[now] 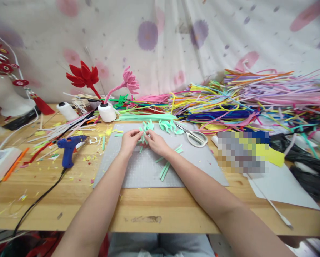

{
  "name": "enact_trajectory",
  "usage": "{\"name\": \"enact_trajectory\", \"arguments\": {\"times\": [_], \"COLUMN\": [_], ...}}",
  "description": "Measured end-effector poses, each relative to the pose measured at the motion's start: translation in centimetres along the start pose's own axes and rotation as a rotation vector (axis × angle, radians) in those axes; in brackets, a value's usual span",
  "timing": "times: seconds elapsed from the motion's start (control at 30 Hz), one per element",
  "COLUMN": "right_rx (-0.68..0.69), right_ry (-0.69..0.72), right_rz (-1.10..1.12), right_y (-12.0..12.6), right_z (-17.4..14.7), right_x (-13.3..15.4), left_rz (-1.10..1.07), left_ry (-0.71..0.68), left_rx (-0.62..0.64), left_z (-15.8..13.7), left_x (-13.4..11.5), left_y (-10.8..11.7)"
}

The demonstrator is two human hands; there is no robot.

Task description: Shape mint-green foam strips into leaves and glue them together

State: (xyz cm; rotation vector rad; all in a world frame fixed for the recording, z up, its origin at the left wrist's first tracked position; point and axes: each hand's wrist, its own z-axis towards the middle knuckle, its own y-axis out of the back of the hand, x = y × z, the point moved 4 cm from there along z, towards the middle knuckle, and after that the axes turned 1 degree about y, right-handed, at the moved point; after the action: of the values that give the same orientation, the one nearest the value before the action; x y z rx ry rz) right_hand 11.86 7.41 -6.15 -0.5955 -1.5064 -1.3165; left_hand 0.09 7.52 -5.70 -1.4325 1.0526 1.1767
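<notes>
The left hand [130, 143] and right hand [156, 143] work above the gray mat [141, 173] on the counter [138, 210]. Each grip pinches a mint-green piece [142, 135] located between the hands; fingers partly hide it, so its exact shape is unclear. Scissors [196, 138] lie at the mat's far right corner.

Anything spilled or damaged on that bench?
Yes, small yellow scraps lie strewn beside the blue plastic glue gun, and a brownish scuffed patch breaks the grain of the pale wooden table near its front edge.
</notes>
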Motion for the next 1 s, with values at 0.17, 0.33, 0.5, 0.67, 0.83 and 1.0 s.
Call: {"name": "enact_trajectory", "arguments": {"times": [0.17,0.33,0.5,0.67,0.83,1.0], "right_rx": [-0.132,-0.192,-0.154,-0.076,-0.007,-0.038], "right_ry": [0.023,0.052,0.166,0.212,0.251,0.23], "right_rz": [-0.178,-0.106,-0.136,-0.117,-0.087,-0.191], "right_y": [1.0,1.6,0.9,0.3,0.1,-0.1], "right_z": [-0.2,-0.2,-0.8,-0.8,-0.4,-0.1], "right_x": [0.5,0.7,2.1,2.6,2.5,2.9], "left_rz": [-0.03,0.0,-0.096,-0.141,-0.216,-0.434], "left_ry": [0.055,0.074,0.062,0.08,0.047,0.238], "left_rx": [0.032,0.042,0.054,0.068,-0.084,-0.162], "left_z": [-0.4,-0.5,-0.5,-0.6,-0.6,-0.6], "left_x": [-0.4,-0.4,-0.5,-0.6,-0.4,0.3], "left_y": [-0.1,-0.1,-0.4,-0.4,-0.6,-1.2]}}
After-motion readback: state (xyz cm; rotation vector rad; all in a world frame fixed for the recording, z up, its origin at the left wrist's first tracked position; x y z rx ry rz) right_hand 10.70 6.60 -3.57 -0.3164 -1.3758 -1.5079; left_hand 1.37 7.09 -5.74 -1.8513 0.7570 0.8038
